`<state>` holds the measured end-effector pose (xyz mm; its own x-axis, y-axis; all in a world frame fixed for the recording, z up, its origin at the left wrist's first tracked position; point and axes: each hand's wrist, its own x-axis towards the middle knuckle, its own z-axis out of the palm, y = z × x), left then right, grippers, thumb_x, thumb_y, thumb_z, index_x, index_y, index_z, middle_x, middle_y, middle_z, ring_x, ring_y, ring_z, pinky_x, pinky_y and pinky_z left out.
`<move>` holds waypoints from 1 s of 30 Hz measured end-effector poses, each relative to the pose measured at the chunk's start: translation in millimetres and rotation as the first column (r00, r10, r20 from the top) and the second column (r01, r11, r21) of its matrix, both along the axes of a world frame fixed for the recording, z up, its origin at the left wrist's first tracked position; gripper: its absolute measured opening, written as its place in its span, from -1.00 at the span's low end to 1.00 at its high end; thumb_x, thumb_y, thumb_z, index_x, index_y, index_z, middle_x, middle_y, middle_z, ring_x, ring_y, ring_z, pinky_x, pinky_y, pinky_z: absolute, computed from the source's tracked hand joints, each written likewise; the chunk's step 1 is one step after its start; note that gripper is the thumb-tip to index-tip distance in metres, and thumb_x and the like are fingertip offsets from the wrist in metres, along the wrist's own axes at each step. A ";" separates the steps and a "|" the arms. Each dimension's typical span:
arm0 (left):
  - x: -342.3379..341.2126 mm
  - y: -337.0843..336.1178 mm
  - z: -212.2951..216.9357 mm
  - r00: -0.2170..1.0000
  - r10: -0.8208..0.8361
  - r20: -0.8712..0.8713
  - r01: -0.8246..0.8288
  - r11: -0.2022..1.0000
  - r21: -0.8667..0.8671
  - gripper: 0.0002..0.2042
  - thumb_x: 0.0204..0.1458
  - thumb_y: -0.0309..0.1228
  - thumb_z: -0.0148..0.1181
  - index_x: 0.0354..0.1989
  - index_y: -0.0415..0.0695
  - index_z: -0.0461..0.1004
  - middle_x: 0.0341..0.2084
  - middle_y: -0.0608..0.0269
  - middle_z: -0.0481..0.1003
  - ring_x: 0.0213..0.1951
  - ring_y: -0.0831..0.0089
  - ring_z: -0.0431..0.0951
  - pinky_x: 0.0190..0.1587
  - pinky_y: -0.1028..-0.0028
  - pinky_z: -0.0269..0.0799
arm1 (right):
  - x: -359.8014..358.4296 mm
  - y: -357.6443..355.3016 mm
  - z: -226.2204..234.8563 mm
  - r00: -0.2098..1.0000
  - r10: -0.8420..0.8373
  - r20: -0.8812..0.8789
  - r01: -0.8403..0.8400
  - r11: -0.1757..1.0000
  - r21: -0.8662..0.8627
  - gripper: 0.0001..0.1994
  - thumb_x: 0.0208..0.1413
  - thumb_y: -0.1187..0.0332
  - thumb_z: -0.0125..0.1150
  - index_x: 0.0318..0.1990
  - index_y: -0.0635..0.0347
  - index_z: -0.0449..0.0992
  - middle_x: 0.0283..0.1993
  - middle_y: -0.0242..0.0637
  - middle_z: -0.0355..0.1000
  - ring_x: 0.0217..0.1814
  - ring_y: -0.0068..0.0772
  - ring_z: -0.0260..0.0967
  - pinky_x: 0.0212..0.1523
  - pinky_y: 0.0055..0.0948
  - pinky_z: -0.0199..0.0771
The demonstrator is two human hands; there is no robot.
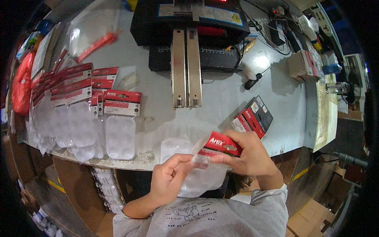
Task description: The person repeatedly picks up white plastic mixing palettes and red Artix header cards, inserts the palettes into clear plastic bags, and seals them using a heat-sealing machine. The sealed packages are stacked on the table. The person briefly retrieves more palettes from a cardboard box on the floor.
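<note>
My left hand (170,179) pinches the open edge of the clear plastic bag (199,173) with thumb and fingers pressed together. My right hand (246,156) closes on the red folded header card (221,144), at about one o'clock from the left hand and just above the bag mouth. Inside the bag lies the white plastic palette with round wells (175,148). I think the card should sit straight over the bag edge while I keep the bag flat. At ten o'clock on the grey bench (158,94), finished packs with red cards (118,122) lie in overlapping rows. At twelve o'clock stands a black machine with two metal bars (187,67). At two o'clock lies a black screwdriver (256,79).
</note>
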<state>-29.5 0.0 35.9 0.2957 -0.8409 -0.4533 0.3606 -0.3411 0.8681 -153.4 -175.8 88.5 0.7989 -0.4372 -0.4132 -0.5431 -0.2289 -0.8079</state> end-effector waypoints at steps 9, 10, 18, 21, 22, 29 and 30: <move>5.9 1.4 4.7 0.951 0.044 0.306 -0.041 0.999 -0.017 -0.85 0.12 -0.39 0.09 -0.35 -0.23 0.48 -0.69 0.34 0.46 -0.66 0.73 0.28 -0.60 0.64 0.19 | 12.6 8.6 -3.1 0.995 0.098 0.034 -0.093 0.987 -0.133 -0.64 -0.11 0.12 0.36 -0.40 0.26 0.45 -0.66 -0.11 0.31 -0.68 -0.21 0.26 -0.61 -0.37 0.23; 6.8 1.6 5.8 0.938 0.039 0.345 -0.035 0.999 -0.020 -0.85 0.12 -0.39 0.09 -0.34 -0.24 0.49 -0.70 0.34 0.45 -0.66 0.73 0.27 -0.60 0.64 0.19 | 13.2 8.7 -4.1 0.993 0.113 0.038 -0.106 0.984 -0.146 -0.63 -0.11 0.11 0.36 -0.40 0.27 0.46 -0.65 -0.10 0.32 -0.68 -0.20 0.26 -0.61 -0.37 0.24; 11.5 -1.5 -1.6 0.904 0.294 0.310 -0.272 0.956 -0.112 -0.82 0.12 -0.41 0.08 -0.34 -0.31 0.50 -0.61 0.44 0.42 -0.54 0.74 0.27 -0.50 0.67 0.18 | 8.4 5.3 -16.8 0.990 -0.144 -0.010 0.144 0.985 0.099 -0.73 0.08 0.20 0.17 -0.35 0.29 0.50 -0.58 -0.08 0.39 -0.64 -0.21 0.28 -0.56 -0.39 0.25; 9.7 0.0 -4.4 0.910 0.308 0.279 -0.294 0.951 -0.092 -0.79 0.12 -0.40 0.08 -0.36 -0.34 0.50 -0.57 0.45 0.43 -0.53 0.72 0.27 -0.47 0.68 0.16 | 7.8 5.8 -20.5 0.988 -0.138 0.069 0.136 0.990 0.024 -0.75 0.14 0.27 0.07 -0.35 0.30 0.51 -0.56 -0.09 0.40 -0.61 -0.22 0.28 -0.54 -0.39 0.27; 8.8 0.5 -5.4 0.910 0.307 0.280 -0.293 0.952 -0.090 -0.79 0.12 -0.40 0.08 -0.36 -0.34 0.50 -0.57 0.45 0.44 -0.53 0.73 0.26 -0.46 0.69 0.15 | 9.5 5.8 -22.3 0.988 -0.138 0.070 0.138 0.990 -0.001 -0.76 0.15 0.27 0.06 -0.35 0.30 0.51 -0.56 -0.08 0.40 -0.60 -0.22 0.30 -0.53 -0.40 0.27; 10.0 4.5 -14.2 0.847 0.455 0.275 -0.448 0.889 -0.092 -0.83 0.09 -0.43 0.14 -0.32 -0.32 0.51 -0.61 0.52 0.38 -0.55 0.78 0.20 -0.52 0.73 0.08 | 10.9 5.9 -26.7 0.934 -0.323 0.156 0.327 0.945 -0.004 -0.76 0.13 0.28 0.09 -0.33 0.30 0.53 -0.51 -0.19 0.46 -0.54 -0.40 0.42 -0.53 -0.51 0.37; 10.5 4.1 -16.3 0.833 0.501 0.235 -0.491 0.865 -0.106 -0.84 0.08 -0.43 0.14 -0.34 -0.32 0.51 -0.61 0.52 0.37 -0.55 0.79 0.19 -0.52 0.73 0.07 | 5.8 6.5 -24.9 0.953 -0.299 0.035 0.294 0.950 0.107 -0.77 0.12 0.29 0.11 -0.32 0.30 0.54 -0.49 -0.23 0.47 -0.55 -0.47 0.42 -0.55 -0.54 0.37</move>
<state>-19.0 4.2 19.6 0.7750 -0.5669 -0.2792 0.2452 -0.1375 0.9597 -147.6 -169.2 63.6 0.6602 -0.6165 -0.4290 -0.5322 0.0191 -0.8464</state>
